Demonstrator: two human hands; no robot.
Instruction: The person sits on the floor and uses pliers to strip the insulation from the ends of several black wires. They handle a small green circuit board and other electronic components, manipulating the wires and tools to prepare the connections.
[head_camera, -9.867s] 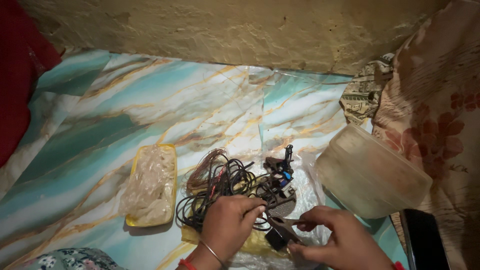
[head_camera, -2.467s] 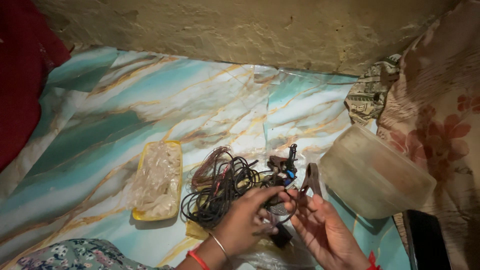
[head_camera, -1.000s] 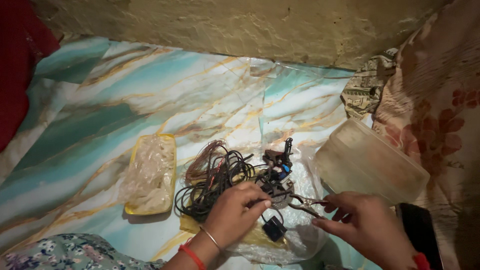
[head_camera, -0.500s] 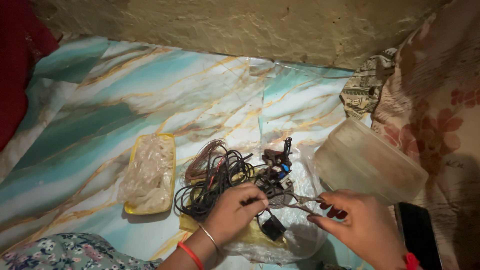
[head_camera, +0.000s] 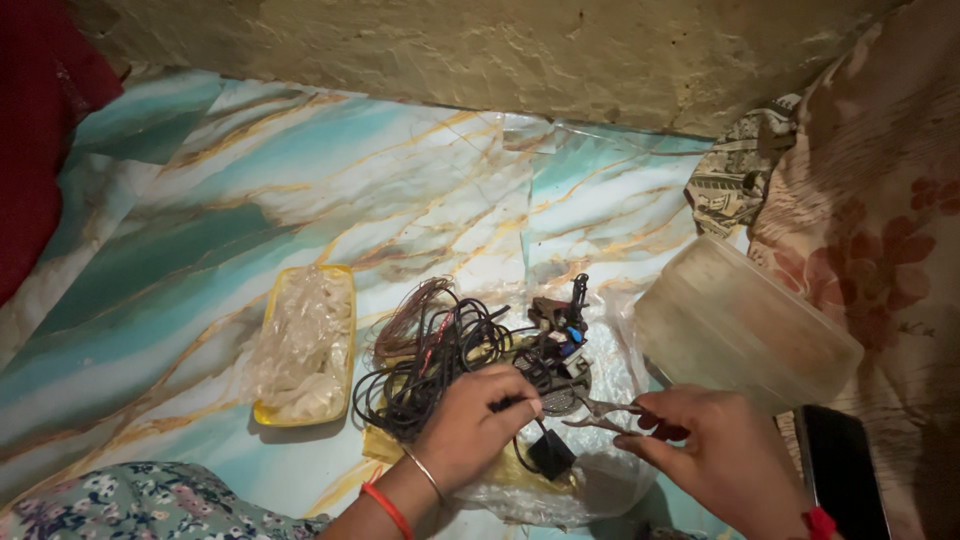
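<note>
Left hand (head_camera: 468, 432) grips wires (head_camera: 430, 350); right hand (head_camera: 720, 462) holds pliers (head_camera: 600, 415).

We see a yellow tray (head_camera: 345, 290) lined with crumpled clear plastic lying on a marble-patterned sheet (head_camera: 200, 210) in teal, white and gold. A rough plastered wall (head_camera: 480, 50) runs along the sheet's far edge. To the right a translucent plastic container (head_camera: 745, 320) lies tilted near a floral cloth (head_camera: 880, 180), and a dark phone (head_camera: 840, 470) lies beside it.
</note>
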